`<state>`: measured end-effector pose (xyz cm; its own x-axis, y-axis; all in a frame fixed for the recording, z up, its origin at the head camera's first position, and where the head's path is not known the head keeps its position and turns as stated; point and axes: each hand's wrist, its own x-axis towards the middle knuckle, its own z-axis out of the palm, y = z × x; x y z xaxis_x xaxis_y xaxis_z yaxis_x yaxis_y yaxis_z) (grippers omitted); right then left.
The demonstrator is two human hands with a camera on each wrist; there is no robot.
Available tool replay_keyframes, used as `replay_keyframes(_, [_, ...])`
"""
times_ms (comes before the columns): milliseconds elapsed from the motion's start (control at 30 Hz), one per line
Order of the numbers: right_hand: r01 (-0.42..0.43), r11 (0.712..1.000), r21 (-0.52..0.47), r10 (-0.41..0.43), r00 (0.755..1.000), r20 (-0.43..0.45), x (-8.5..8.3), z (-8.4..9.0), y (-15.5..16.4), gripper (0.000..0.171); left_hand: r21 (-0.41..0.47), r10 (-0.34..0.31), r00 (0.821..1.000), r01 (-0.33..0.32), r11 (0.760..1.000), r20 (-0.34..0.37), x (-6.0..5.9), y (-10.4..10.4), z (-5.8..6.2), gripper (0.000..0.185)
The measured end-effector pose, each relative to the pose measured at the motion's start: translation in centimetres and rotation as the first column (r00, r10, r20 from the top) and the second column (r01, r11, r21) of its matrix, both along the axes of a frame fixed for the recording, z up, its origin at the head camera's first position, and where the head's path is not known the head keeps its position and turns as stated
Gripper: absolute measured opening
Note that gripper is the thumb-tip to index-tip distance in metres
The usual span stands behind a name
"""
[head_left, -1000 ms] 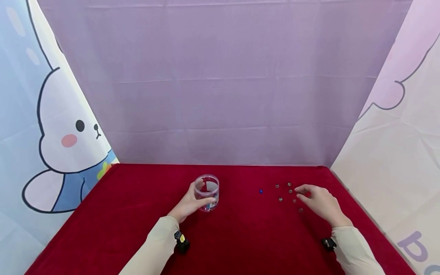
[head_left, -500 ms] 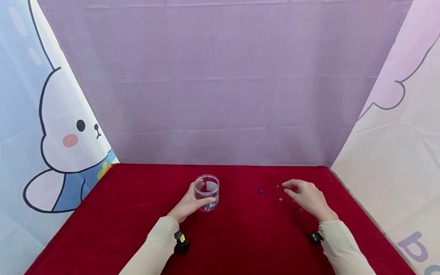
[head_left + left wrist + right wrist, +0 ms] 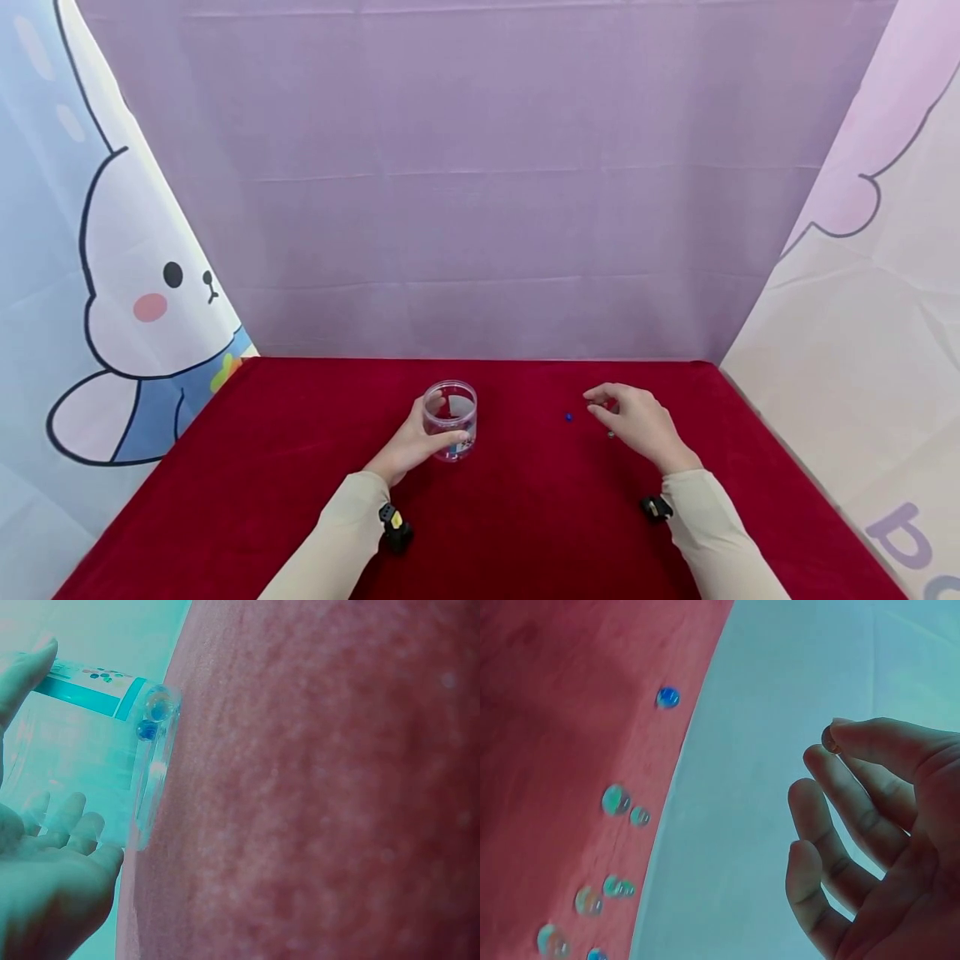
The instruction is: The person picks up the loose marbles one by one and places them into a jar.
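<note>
From the head view, the left hand (image 3: 411, 446) wraps around a clear plastic jar (image 3: 451, 419) standing upright on the red tablecloth (image 3: 525, 517), a little left of the middle. The right hand (image 3: 637, 423) hovers above the cloth to the right of the jar, thumb and forefinger pinched together. A blue marble (image 3: 569, 417) lies on the cloth between jar and right hand, just left of the fingertips. A purple backdrop (image 3: 480, 183) hangs at the far side, with a rabbit drawing (image 3: 142, 300) on the left panel.

In the left wrist view, the left hand's fingers (image 3: 71, 817) curl around the jar (image 3: 82, 757), whose base rests on the cloth (image 3: 322, 787); two marbles (image 3: 152, 716) sit inside at the bottom.

In the right wrist view, the right hand (image 3: 877, 840) pinches a small marble (image 3: 829, 739) between thumb and forefinger, lifted off the cloth. The blue marble (image 3: 667, 697) lies apart from a loose scatter of clear marbles (image 3: 615, 801) on the cloth (image 3: 562, 712).
</note>
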<state>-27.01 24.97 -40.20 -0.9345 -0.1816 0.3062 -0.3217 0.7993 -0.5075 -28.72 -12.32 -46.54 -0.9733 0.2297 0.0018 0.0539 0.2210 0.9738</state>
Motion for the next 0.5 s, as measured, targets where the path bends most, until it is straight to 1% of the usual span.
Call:
replay_keyframes(133, [-0.002, 1.0, -0.013, 0.002, 1.0, -0.005, -0.5, -0.2, -1.1, 0.02, 0.001, -0.003, 1.0, 0.003, 1.0, -0.004, -0.2, 0.0, -0.2, 0.098])
replay_keyframes(500, [-0.063, 0.997, -0.036, 0.062, 0.997, -0.034, -1.5, -0.8, -3.6, 0.02, 0.0, -0.009, 1.0, 0.009, 1.0, -0.013, -0.5, 0.1, -0.8, 0.097])
